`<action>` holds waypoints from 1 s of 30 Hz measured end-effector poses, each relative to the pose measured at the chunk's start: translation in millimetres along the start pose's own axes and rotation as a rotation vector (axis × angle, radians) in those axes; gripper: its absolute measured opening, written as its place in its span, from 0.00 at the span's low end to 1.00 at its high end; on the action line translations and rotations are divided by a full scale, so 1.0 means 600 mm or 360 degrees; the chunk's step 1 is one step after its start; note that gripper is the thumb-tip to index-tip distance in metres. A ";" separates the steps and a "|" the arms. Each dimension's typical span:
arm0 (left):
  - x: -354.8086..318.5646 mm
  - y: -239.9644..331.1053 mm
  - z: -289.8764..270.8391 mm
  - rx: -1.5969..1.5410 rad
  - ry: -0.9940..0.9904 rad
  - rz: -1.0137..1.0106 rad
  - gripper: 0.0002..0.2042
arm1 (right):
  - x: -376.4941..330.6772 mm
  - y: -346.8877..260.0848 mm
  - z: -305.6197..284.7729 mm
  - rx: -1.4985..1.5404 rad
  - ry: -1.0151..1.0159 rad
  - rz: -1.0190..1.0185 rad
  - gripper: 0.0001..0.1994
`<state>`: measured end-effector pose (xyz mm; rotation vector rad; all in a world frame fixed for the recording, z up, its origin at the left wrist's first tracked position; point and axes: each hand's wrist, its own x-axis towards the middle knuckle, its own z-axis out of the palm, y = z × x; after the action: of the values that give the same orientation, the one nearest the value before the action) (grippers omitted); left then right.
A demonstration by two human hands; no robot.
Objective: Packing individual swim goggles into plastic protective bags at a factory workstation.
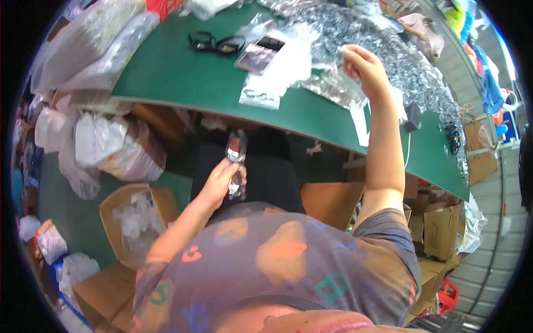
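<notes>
Over my lap, below the table's near edge, my left hand (223,178) is closed round the middle of a pair of dark glasses (236,145). Their two shiny lens ends stick out above and below my fingers. My right hand (363,65) is raised over the right part of the green table (166,77), thumb and fingers pinched. Any bit of clear film between them is too faint to make out. Beneath it lie clear plastic bags (336,89). Another pair of black glasses (216,43) rests at the table's far left, beside a phone-like dark slab (260,55) on white and clear bags.
A heap of shiny clear packets (411,69) runs along the table's far and right side. A small black box (412,116) with a white cable stands near it. Stuffed plastic bags (119,144) and an open carton (133,222) are at my left; more cartons (441,230) stand right.
</notes>
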<state>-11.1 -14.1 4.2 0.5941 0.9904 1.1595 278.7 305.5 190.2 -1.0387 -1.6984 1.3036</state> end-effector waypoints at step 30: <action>-0.009 -0.035 0.039 -0.0354 -0.0251 -0.0407 0.30 | -0.392 0.194 0.015 -0.2331 0.0808 -0.0411 0.17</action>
<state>18.9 -23.8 -0.6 0.3630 0.7655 0.9633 382.2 104.9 56.1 -1.5898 -2.1331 -0.5939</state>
